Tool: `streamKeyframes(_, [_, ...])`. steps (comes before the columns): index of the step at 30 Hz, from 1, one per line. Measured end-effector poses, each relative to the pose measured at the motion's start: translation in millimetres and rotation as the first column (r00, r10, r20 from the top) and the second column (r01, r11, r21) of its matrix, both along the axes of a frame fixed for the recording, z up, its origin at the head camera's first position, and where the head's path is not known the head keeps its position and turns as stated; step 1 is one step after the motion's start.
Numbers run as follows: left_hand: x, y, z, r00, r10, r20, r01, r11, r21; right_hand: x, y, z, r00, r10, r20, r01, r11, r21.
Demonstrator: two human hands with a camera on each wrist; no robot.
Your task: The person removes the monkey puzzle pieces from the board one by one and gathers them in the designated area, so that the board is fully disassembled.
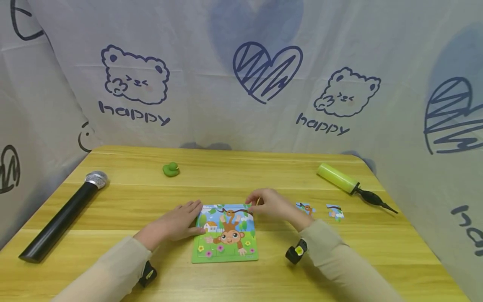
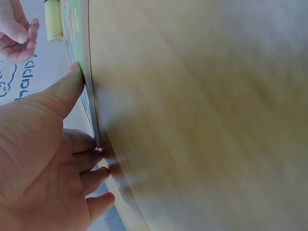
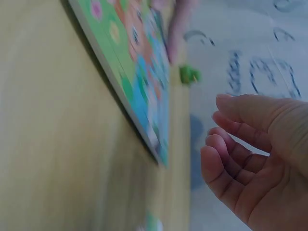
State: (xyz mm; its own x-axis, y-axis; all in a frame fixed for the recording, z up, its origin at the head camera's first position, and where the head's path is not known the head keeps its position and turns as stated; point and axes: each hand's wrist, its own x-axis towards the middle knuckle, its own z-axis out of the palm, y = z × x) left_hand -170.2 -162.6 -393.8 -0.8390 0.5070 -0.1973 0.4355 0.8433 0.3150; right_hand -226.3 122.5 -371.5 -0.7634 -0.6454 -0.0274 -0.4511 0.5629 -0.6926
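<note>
Your left hand point(image 1: 179, 222) lies along the left side of the monkey jigsaw puzzle point(image 1: 228, 235), thumb on the printed face, fingers relaxed against the edge without wrapping round it. The puzzle lies flat, about midway between the left and right edges of the wooden surface point(image 1: 226, 281). Your right hand point(image 1: 272, 205) is at the puzzle's far right corner, thumb and fingertips apart, loosely bent around nothing. Two loose puzzle pieces point(image 1: 335, 212) lie well apart from the puzzle, toward the surface's right edge. Near the far right corner you have a yellow-green balloon pump point(image 1: 339, 179); a black microphone point(image 1: 62, 220) lies along the left edge, and a green toy duck point(image 1: 171, 170) sits near the far edge
</note>
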Motion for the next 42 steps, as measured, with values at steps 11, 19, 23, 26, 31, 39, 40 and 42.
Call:
streamKeyframes(11, [-0.7, 1, 1.0, 1.000, 0.004, 0.012, -0.004, 1.000, 0.015, 18.1, -55, -14.3, 0.983, 0.183, 0.014, -0.184, 0.981, 0.069])
streamKeyframes(19, [0.3, 2, 0.1, 1.000, -0.017, -0.027, 0.017, 1.000, 0.014, 23.8, -73, -18.0, 0.976, 0.218, -0.011, -0.212, 0.960, 0.184])
streamKeyframes(23, [1.4, 2, -0.7, 0.999, -0.024, -0.045, 0.024, 1.000, 0.010, 25.3, -77, -22.3, 0.963, 0.252, -0.096, -0.215, 0.932, 0.292])
streamKeyframes(26, [2.9, 2, -1.2, 0.998, -0.025, -0.059, 0.025, 1.000, 0.006, 26.4, -78, -24.8, 0.951, 0.275, -0.140, -0.215, 0.917, 0.335])
streamKeyframes(31, [6.8, -1, -0.3, 0.998, -0.029, -0.062, 0.031, 0.999, 0.020, 28.7, -80, -24.5, 0.947, 0.277, -0.165, -0.205, 0.913, 0.353])
streamKeyframes(39, [12.0, -5, 0.9, 0.998, -0.055, -0.036, 0.056, 0.998, 0.018, 30.4, -81, -24.9, 0.946, 0.270, -0.181, -0.190, 0.911, 0.365])
streamKeyframes(40, [12.3, -5, 0.9, 0.998, -0.055, -0.034, 0.056, 0.998, 0.020, 30.5, -81, -25.0, 0.945, 0.270, -0.184, -0.190, 0.912, 0.364])
streamKeyframes(42, [12.3, -5, 0.8, 0.998, -0.051, -0.026, 0.052, 0.998, 0.020, 30.8, -81, -24.7, 0.942, 0.275, -0.190, -0.193, 0.912, 0.363])
